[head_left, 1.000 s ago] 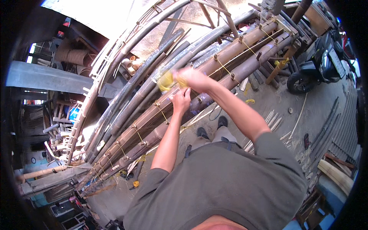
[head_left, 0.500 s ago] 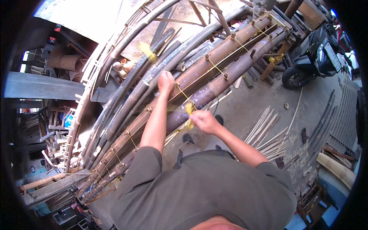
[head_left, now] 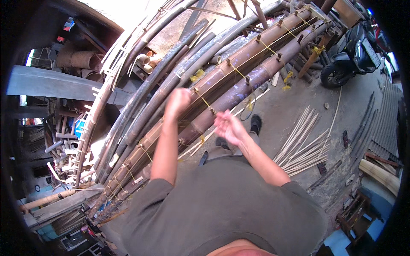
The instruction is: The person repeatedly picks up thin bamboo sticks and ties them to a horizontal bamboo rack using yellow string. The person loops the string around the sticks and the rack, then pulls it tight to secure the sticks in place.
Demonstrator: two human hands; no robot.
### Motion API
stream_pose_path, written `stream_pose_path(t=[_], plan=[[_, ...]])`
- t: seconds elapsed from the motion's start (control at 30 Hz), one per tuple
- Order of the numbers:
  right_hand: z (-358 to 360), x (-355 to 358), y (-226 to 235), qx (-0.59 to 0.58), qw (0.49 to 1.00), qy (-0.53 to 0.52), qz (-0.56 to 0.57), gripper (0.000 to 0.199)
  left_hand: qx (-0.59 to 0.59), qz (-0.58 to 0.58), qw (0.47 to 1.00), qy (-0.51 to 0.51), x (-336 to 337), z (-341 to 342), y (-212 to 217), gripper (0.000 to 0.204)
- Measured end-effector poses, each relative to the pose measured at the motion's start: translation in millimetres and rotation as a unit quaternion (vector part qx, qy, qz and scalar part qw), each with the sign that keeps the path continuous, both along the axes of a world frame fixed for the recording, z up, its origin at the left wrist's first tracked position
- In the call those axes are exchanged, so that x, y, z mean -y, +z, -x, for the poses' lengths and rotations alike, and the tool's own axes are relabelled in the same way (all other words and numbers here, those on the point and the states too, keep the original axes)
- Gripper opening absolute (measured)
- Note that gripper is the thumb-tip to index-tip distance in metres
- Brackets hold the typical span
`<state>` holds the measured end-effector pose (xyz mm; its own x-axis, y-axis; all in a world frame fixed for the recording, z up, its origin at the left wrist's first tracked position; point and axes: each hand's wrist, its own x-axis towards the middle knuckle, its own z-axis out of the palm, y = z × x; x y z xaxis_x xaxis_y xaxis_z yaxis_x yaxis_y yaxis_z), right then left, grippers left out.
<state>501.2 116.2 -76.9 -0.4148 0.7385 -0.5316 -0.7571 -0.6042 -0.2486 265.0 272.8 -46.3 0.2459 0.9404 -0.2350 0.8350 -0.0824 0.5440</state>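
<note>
My left hand is a slightly blurred fist over the far brown bamboo pole. What it may hold is hidden. My right hand is beside the nearer, purple-flecked bamboo pole, palm partly turned up and fingers loosely apart, with nothing visible in them. Its fingertips are close to a small peg in that pole. Between the two hands, a thin yellow cord runs across from pole to pole. A yellow cord bundle shows beyond my left fist.
Dark curved poles lie beyond the work. Thin split sticks are spread on the floor at right. A motorcycle is parked at the far right. Another yellow bundle shows near the frame's leg.
My right hand has moved slightly right, its fingers have loosened, and the yellow bundle has left it. My left fist has shifted a little nearer. The view has turned slightly.
</note>
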Motion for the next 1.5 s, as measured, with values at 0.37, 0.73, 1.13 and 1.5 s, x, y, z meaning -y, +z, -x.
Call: stream_pose_path(t=[0.37, 0.73, 1.13, 1.5], plan=[[86, -178, 77, 0.76, 0.361, 0.224, -0.492, 0.064, 0.133, -0.16, 0.971, 0.12, 56, -52, -39, 0.033], [-8, -36, 3, 0.488, 0.489, 0.318, -0.65, 0.029, 0.055, -0.164, 0.969, 0.178, 64, -65, -15, 0.023], [43, 4, 13, 0.629, 0.359, 0.298, -0.622, 0.026, -0.023, -0.171, 0.963, 0.207, -66, -7, -70, 0.033], [174, 74, -7, 0.037, 0.974, -0.218, 0.046, 0.019, 0.058, -0.04, 0.996, 0.05, 111, 149, 6, 0.031]])
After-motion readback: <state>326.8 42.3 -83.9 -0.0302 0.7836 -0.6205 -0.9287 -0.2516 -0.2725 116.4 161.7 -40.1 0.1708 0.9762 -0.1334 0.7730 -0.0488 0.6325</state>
